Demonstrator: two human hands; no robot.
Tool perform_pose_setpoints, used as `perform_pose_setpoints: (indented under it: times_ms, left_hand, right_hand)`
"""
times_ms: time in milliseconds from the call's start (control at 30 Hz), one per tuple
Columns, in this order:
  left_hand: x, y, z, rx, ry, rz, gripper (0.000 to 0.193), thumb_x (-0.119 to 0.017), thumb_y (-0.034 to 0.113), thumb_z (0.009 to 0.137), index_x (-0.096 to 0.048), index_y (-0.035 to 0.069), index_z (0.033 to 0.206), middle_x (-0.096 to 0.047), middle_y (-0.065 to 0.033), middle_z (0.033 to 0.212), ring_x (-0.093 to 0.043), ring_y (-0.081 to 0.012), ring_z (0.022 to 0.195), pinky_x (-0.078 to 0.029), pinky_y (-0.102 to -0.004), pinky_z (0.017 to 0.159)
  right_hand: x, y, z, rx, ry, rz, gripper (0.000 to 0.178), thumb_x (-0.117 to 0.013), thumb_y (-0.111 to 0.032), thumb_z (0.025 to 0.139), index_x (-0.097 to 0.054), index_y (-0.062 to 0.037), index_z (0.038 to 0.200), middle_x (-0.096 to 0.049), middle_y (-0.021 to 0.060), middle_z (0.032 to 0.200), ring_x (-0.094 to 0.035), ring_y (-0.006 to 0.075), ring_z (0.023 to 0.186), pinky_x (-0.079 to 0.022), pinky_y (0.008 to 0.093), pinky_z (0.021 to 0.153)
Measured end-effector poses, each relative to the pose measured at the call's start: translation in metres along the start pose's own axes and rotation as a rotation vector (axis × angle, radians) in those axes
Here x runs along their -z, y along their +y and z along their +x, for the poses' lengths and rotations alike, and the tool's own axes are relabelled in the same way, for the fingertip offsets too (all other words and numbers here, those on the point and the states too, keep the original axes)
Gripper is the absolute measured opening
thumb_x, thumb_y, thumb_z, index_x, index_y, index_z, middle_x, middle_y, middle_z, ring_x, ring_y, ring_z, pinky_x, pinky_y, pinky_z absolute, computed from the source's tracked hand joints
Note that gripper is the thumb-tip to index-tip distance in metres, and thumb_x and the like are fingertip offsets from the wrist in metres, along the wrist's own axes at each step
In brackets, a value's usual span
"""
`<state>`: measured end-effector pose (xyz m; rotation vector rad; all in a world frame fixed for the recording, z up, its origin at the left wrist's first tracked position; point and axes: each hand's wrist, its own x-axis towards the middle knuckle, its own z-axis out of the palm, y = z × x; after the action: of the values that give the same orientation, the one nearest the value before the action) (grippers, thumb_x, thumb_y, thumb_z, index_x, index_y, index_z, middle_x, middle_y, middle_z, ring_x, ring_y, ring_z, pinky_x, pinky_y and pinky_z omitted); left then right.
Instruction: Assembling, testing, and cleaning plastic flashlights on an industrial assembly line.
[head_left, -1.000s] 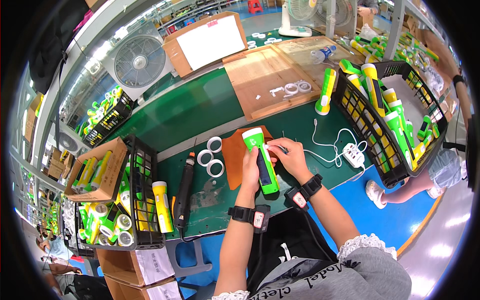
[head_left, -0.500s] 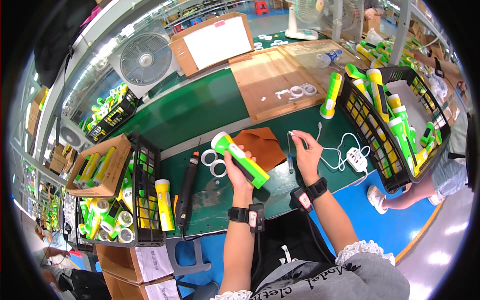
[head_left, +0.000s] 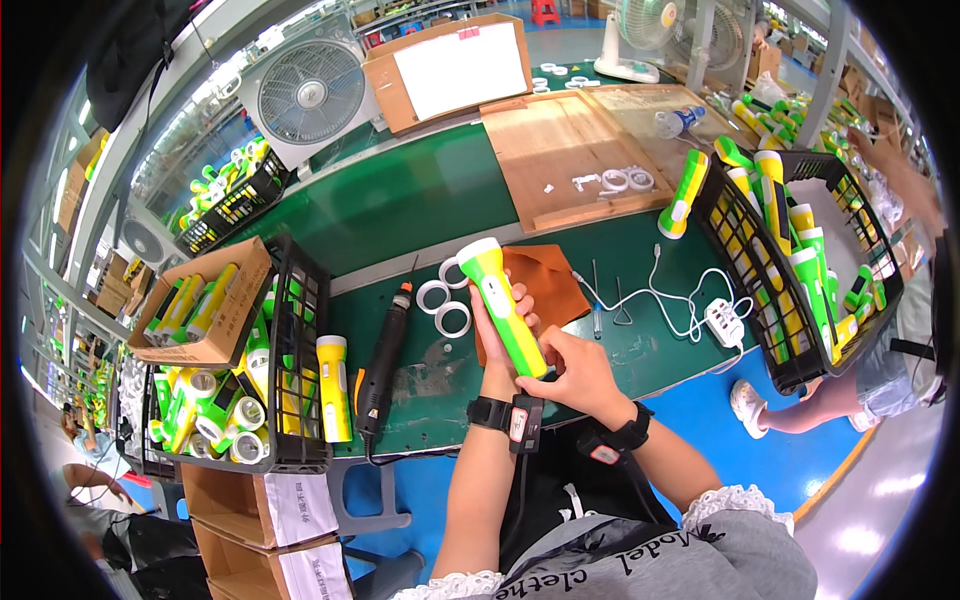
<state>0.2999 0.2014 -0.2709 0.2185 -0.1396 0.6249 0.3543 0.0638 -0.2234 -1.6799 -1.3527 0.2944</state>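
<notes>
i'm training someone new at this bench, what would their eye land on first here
Probably the bright yellow-and-green flashlight at the centre, held in the left hand, with the right hand at its lower end. Next might come the black crates of similar flashlights, one at the left and one at the right, then the orange sheet on the green table just beyond the hands.

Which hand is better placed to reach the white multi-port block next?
The right hand, probably: it is nearer the white block and sits at the flashlight's tail end, while the left hand grips its body.
</notes>
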Motion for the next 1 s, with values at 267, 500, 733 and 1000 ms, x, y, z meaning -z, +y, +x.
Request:
perform_pose_setpoints:
  times_ms: [267,500,733,1000]
  left_hand:
    - [-0.008,-0.009,-0.003,-0.014,0.108,0.014,0.052,-0.044,0.055,0.085,-0.046,0.014,0.117,-0.046,-0.0006,0.083,-0.05,-0.0093,0.07,-0.047,-0.0243,0.057]
    - [-0.01,-0.021,-0.007,0.068,-0.199,0.157,0.072,-0.055,0.04,0.085,-0.011,0.026,0.14,-0.038,-0.0007,0.084,-0.041,-0.0101,0.071,-0.043,-0.0259,0.065]
    - [-0.012,-0.02,-0.009,0.044,-0.182,0.278,0.077,-0.06,0.037,0.082,-0.01,0.026,0.14,-0.037,-0.0001,0.083,-0.04,-0.0092,0.068,-0.041,-0.0231,0.063]
    - [-0.01,-0.019,-0.008,0.059,-0.216,0.234,0.076,-0.059,0.033,0.083,-0.009,0.026,0.14,-0.038,-0.0004,0.081,-0.041,-0.0096,0.066,-0.042,-0.0243,0.062]
  right_hand:
    - [-0.021,0.025,-0.004,0.16,0.203,0.004,0.038,-0.079,-0.025,0.056,-0.046,-0.0057,0.062,-0.041,0.0034,0.053,-0.039,0.0155,0.044,-0.03,0.0273,0.042]
    - [-0.025,0.026,-0.004,0.156,0.342,0.039,0.041,-0.079,-0.023,0.056,-0.044,-0.0046,0.062,-0.042,0.0063,0.057,-0.043,0.0178,0.046,-0.036,0.0285,0.043]
    - [-0.028,0.032,-0.002,0.287,0.389,0.044,0.038,-0.078,-0.018,0.055,-0.044,-0.0046,0.063,-0.041,0.0061,0.055,-0.042,0.0171,0.045,-0.033,0.0284,0.042]
    - [-0.025,0.027,-0.003,0.242,0.348,0.035,0.038,-0.077,-0.017,0.057,-0.042,-0.0043,0.063,-0.041,0.0075,0.055,-0.043,0.0202,0.043,-0.035,0.0297,0.041]
